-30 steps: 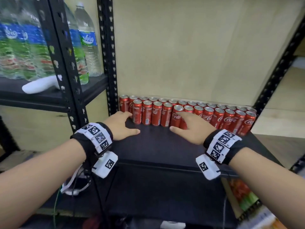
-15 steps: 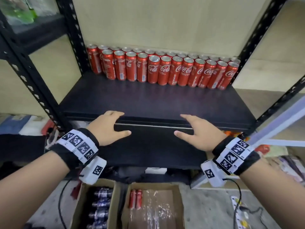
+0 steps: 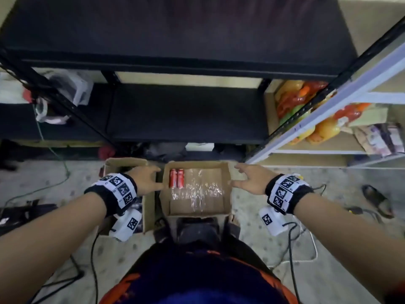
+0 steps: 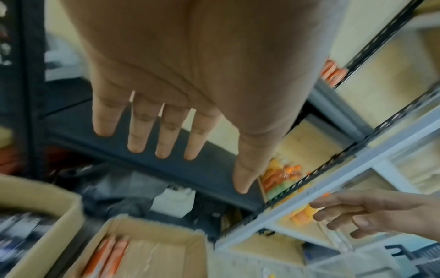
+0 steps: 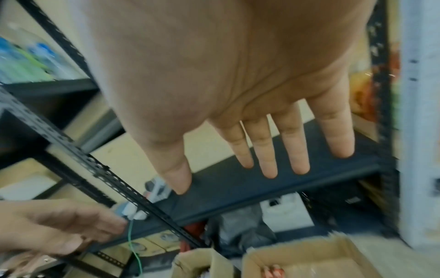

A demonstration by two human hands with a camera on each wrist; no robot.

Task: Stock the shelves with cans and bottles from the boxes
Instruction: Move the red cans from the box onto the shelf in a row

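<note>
Two slim red metal cans [image 3: 176, 178] lie lengthwise in the open brown cardboard box [image 3: 198, 207], probably just right of the spread, empty left hand [image 3: 146, 180]; the spread right hand [image 3: 252, 180] is farther.

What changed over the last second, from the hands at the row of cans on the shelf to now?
Both hands left the shelf and came down: the left hand and right hand now flank the cardboard box on the floor, which holds two red cans. The view tilted down with them. Both hands stayed open and empty.
</note>
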